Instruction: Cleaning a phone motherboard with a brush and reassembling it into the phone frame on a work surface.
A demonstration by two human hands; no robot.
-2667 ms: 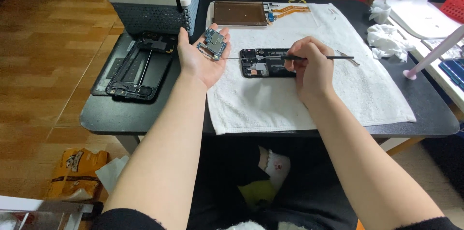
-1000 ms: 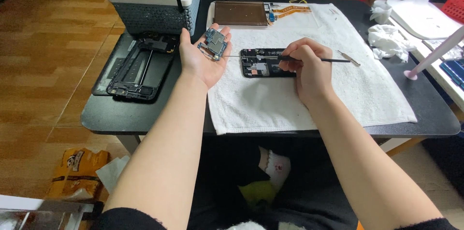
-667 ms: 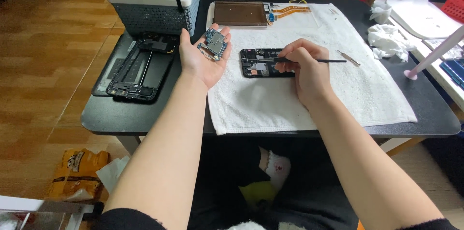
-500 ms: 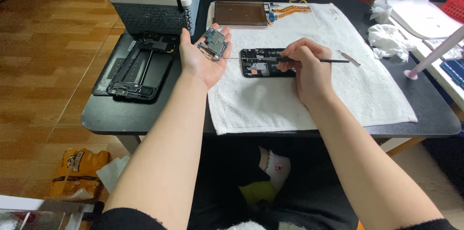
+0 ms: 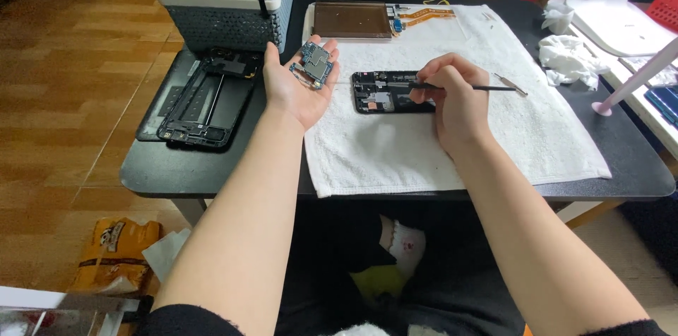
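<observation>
Nearest the camera, both bare forearms reach up from the lap over the front edge of the black table [image 5: 212,180]. A white towel [image 5: 424,152] covers the table's middle. The right hand [image 5: 452,92] sits on the towel with fingers pinched together on a thin black spudger [image 5: 487,87], its shaft running out toward 3 o'clock and its tip pointing toward 9 o'clock into the opened phone body [image 5: 385,92], which lies flat on the towel just beside that hand. At 9 o'clock of the phone body, the left hand [image 5: 296,89] is turned palm up, fingers loosely spread, cradling a small blue circuit board [image 5: 314,67] that lies in the palm rather than being squeezed. Further toward 9 o'clock, off the towel, a black phone frame [image 5: 208,99] rests on a dark mat. Beyond it, at 11 o'clock, stands a grey tool caddy [image 5: 226,21]. At 12 o'clock a brown phone panel [image 5: 353,20] lies on the towel's far edge with orange flex cables [image 5: 431,12] just beside it. At 2 o'clock sit crumpled white tissues [image 5: 568,60] near a white lamp base [image 5: 621,21]
</observation>
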